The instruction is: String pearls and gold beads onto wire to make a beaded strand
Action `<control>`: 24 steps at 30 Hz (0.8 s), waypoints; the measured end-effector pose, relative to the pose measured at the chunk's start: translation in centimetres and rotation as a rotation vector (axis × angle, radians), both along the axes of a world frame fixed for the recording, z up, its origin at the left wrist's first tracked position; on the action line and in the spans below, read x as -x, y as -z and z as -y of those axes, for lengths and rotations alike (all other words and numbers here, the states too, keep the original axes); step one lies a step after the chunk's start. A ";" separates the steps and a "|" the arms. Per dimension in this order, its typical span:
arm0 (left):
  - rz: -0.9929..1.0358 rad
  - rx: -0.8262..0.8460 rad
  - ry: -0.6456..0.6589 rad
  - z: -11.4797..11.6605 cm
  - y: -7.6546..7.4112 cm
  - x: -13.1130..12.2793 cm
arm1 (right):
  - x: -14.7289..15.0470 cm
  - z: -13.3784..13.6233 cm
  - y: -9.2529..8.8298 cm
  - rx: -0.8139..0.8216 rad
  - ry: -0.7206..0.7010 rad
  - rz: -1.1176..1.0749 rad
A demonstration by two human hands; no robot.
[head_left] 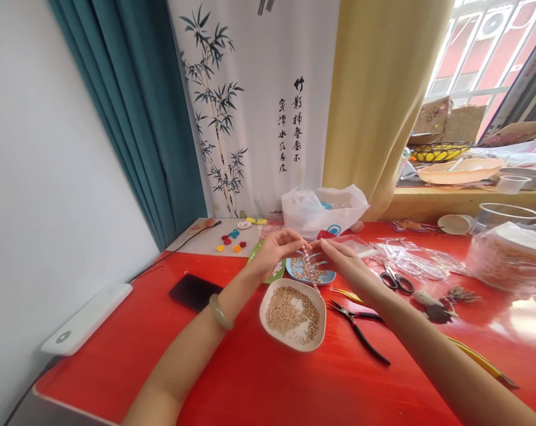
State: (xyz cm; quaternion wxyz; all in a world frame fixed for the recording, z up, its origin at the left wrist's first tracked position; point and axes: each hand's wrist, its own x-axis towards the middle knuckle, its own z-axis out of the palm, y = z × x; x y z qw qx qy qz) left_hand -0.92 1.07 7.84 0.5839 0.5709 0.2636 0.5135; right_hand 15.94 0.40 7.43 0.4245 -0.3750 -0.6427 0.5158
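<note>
My left hand (277, 249) and my right hand (344, 261) meet fingertip to fingertip above a blue plate (328, 277) of small beads. Between the fingertips hangs a short strand of threaded beads (309, 267), pinched by both hands. A white dish (293, 315) full of small gold beads sits just in front of the hands. A green plate (255, 251) peeks out under my left hand. A pale green bangle (219, 312) circles my left wrist.
Black-handled pliers (359, 327) lie right of the white dish, scissors (396, 278) beyond. A black phone (194, 291) and a white box (87, 318) lie left. A white plastic bag (323, 210), clear bags (416, 257) and a stack of wrapped dishes (507, 254) sit at back and right.
</note>
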 end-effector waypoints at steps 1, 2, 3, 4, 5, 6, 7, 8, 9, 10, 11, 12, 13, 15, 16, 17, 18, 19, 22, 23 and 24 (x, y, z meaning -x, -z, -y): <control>0.053 0.008 -0.031 0.0 -0.2 0.2 | 0.2 -0.1 0.5 0.078 -0.051 -0.015; 0.099 0.018 -0.062 -0.1 -0.3 0.3 | 0.5 -0.1 0.9 0.146 -0.112 -0.030; 0.137 0.025 -0.093 -0.2 -0.5 0.5 | 0.8 0.0 1.2 0.208 -0.176 -0.043; 0.166 0.027 -0.124 -0.3 -0.6 0.7 | 1.1 0.1 1.4 0.257 -0.226 -0.060; 0.185 0.025 -0.154 -0.4 -0.6 0.9 | 1.3 0.2 1.6 0.293 -0.266 -0.078; 0.201 0.016 -0.185 -0.5 -0.7 1.1 | 1.5 0.4 1.6 0.322 -0.296 -0.097; 0.209 0.002 -0.213 -0.6 -0.8 1.3 | 1.7 0.5 1.7 0.346 -0.316 -0.116; 0.210 -0.015 -0.242 -0.7 -0.8 1.4 | 1.8 0.7 1.7 0.370 -0.330 -0.136; 0.203 -0.034 -0.271 -0.8 -0.9 1.6 | 1.8 0.7 1.6 0.395 -0.342 -0.152; 0.191 -0.053 -0.300 -0.9 -0.9 1.8 | 1.8 0.8 1.6 0.422 -0.348 -0.162; 0.178 -0.071 -0.329 -1.0 -1.0 2.0 | 1.8 0.8 1.6 0.450 -0.351 -0.167; 0.168 -0.085 -0.355 -1.1 -1.1 2.1 | 1.7 0.8 1.5 0.475 -0.353 -0.170; 0.165 -0.095 -0.381 -1.1 -1.2 2.3 | 1.7 0.8 1.5 0.498 -0.354 -0.169; 0.172 -0.105 -0.426 -1.2 -1.4 2.6 | 1.7 0.8 1.6 0.527 -0.353 -0.169; 0.176 -0.110 -0.443 -1.2 -1.5 2.8 | 1.8 0.9 1.6 0.534 -0.354 -0.172; 0.178 -0.118 -0.456 -1.3 -1.6 2.9 | 1.8 0.9 1.6 0.535 -0.353 -0.175; 0.177 -0.128 -0.464 -1.3 -1.7 3.0 | 1.9 1.0 1.7 0.533 -0.351 -0.177; 0.175 -0.137 -0.469 -1.3 -1.7 3.1 | 1.9 1.0 1.7 0.525 -0.349 -0.177; 0.174 -0.149 -0.476 -1.4 -1.7 3.4 | 2.0 1.1 1.8 0.484 -0.327 -0.169; 0.176 -0.152 -0.479 -1.5 -1.6 3.4 | 2.0 1.1 1.8 0.471 -0.315 -0.161; 0.177 -0.157 -0.482 -1.5 -1.6 3.5 | 2.0 1.1 1.9 0.461 -0.302 -0.149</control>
